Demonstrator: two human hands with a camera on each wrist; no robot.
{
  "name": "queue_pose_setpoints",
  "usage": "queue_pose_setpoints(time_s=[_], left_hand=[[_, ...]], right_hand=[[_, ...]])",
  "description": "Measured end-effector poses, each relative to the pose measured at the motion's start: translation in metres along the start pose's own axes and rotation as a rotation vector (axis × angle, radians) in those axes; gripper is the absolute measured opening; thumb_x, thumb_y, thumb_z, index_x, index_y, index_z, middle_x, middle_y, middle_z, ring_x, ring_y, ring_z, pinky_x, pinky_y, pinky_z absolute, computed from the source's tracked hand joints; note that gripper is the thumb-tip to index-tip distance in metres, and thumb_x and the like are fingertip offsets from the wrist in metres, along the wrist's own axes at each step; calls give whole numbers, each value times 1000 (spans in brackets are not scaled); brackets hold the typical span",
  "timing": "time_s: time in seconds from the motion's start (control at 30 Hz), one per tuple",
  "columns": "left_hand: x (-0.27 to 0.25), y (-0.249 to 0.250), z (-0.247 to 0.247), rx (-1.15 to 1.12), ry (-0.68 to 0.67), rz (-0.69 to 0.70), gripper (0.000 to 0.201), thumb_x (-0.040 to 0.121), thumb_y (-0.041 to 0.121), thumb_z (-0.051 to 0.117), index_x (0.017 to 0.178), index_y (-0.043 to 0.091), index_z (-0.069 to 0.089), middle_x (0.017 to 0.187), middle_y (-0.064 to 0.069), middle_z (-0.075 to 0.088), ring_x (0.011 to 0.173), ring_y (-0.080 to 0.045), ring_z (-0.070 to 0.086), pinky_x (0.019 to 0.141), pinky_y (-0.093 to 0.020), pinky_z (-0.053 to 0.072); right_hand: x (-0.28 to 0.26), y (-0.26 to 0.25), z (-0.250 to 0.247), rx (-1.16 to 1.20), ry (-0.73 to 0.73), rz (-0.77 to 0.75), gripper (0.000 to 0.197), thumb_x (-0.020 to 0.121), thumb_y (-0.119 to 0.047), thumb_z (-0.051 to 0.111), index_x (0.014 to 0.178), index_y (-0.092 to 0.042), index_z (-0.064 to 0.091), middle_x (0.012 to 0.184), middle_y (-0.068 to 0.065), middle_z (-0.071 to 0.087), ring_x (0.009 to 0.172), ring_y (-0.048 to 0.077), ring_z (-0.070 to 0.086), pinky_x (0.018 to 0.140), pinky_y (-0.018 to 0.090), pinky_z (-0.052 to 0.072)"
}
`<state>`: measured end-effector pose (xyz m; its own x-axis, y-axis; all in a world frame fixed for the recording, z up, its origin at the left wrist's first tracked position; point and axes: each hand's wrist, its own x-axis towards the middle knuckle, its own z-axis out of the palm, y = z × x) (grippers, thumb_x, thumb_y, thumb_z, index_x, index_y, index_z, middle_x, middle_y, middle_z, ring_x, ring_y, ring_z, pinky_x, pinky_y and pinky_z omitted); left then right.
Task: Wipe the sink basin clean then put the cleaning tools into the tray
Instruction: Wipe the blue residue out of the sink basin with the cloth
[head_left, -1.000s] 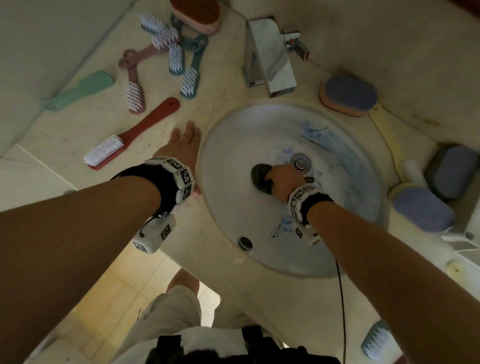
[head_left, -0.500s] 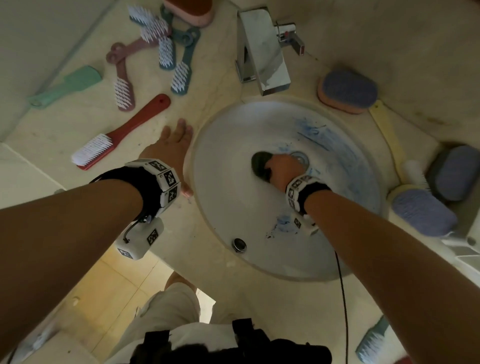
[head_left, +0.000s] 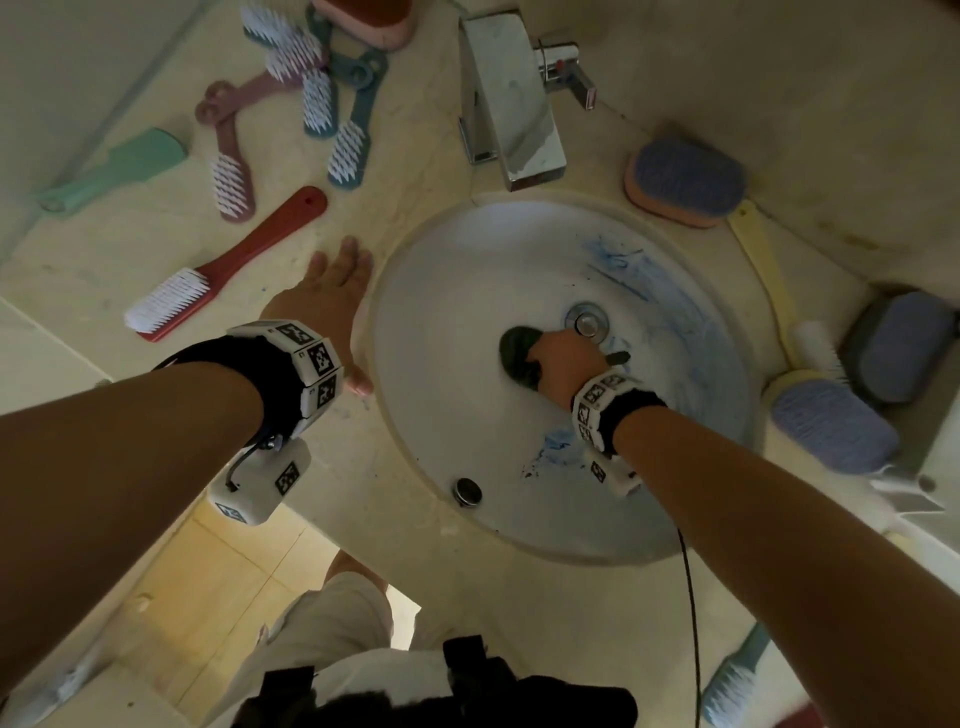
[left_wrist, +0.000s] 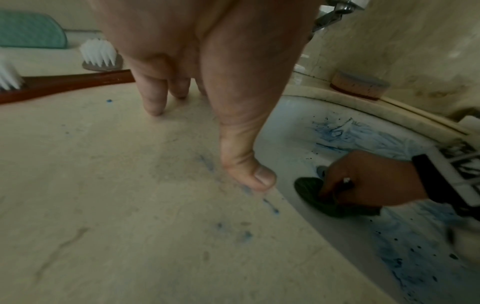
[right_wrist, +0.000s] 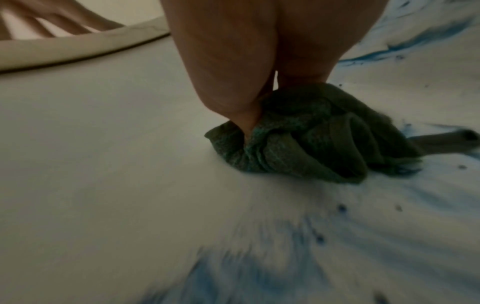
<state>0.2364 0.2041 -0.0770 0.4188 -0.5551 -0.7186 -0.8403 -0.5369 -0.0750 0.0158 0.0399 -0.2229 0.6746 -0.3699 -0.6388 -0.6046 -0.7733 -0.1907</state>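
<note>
Brushes (head_left: 318, 102) beside faucet (head_left: 511, 111)

Pale round sink basin (head_left: 447, 426): lower-left wall unobstructed. Chrome square faucet (head_left: 511, 109) overhangs its top rim; scattered plastic scrub brushes (head_left: 332, 104) crowd the frame's upper-left countertop.

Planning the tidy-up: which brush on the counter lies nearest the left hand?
The red long-handled brush, white bristles, just beyond the left hand's fingertips; the others lie farther back.

Woven green cloth (right_wrist: 306, 135) on smooth glossy basin (head_left: 467, 291); polished metal faucet (head_left: 511, 104).
</note>
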Motion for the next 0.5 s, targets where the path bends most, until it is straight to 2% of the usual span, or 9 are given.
queue_pose_setpoints(time_s=[0.1,0.17,0.27,0.37,0.43,0.5], left_hand=[[-1,1,-2,-12,-16,-1,148,54,45,90,150,21,-20,157,1,-27,148,-25,-8,112,-47,29],[-2,2,-3,-17,-19,-5,147,54,44,89,150,20,-20,157,1,-27,148,-25,-8,112,-47,28],[-1,2,-2,-17,-20,-2,147,54,45,89,150,21,-20,157,1,-27,148,-25,-8,112,-46,29],[-1,1,-2,-11,-10,4,148,54,46,89,150,21,-20,157,2,-26,148,-25,-7,111,-46,31],[-1,1,-2,-6,-9,0,148,54,46,89,150,21,-20,157,2,-27,148,-25,-7,110,-46,32],[-1,2,-2,-2,-12,-4,147,54,45,89,150,21,-20,157,2,-27,148,-25,-7,110,-47,32]], right_hand=[[-21,-2,24,6,-107,-90,34,95,-11,52,128,-9,60,128,10,59,116,23,55,96,25,36],[-22,-2,32,-9,-171,-135,34,98,-10,48,130,-7,58,131,12,58,120,22,53,97,19,29],[-10,-3,23,-40,-158,-114,29,95,-13,53,122,-8,64,123,10,62,111,23,58,94,26,40],[13,-5,-2,-80,-56,-55,28,93,-15,56,120,-7,63,118,11,64,107,26,61,91,33,48],[32,-7,-22,-80,15,-5,25,94,-14,56,116,-5,64,117,12,65,107,27,62,90,36,49],[52,-8,-38,-60,51,61,27,94,-16,58,118,-5,64,120,13,64,110,28,60,95,36,48]])
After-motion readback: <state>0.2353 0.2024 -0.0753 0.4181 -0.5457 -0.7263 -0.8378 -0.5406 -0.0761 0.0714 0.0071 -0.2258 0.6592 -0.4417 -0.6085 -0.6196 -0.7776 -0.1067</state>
